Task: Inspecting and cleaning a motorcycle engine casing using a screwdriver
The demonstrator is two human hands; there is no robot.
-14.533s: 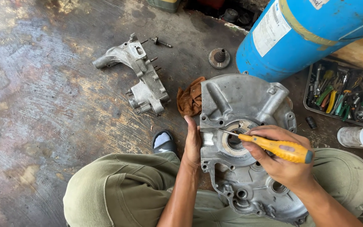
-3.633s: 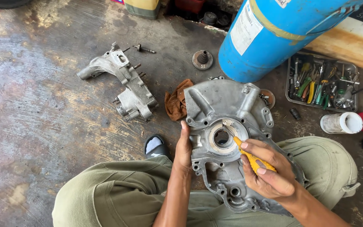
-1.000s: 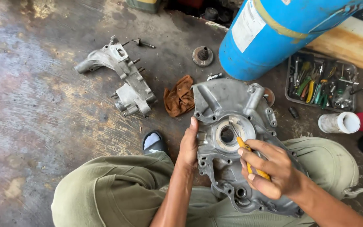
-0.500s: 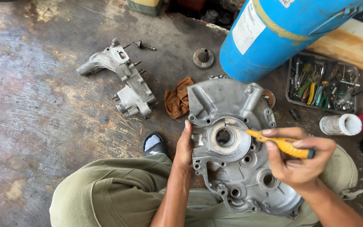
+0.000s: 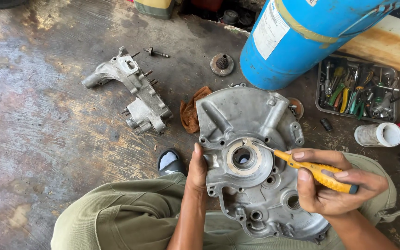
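We see a large grey cast-aluminium engine case cover (image 5: 255, 162) resting across the lap of a person in olive trousers, near the middle of the scene. The left hand (image 5: 197, 167) is clamped on the cover's left edge, thumb on top. The right hand (image 5: 334, 185) is closed around the yellow-handled screwdriver (image 5: 318, 172), whose thin metal tip touches the rim of the round bearing opening (image 5: 243, 157) in the cover (the opening has a pale ring around it). On the stained concrete floor (image 5: 42, 129), far left, lies a smaller grey cast-metal engine part (image 5: 137, 95), with a brown rag (image 5: 190, 112) just beside the cover. A big blue cylinder (image 5: 302, 37) lies at the far right, and to its right a metal tray of hand tools (image 5: 357, 90) sits above a white plastic jar (image 5: 378, 134).
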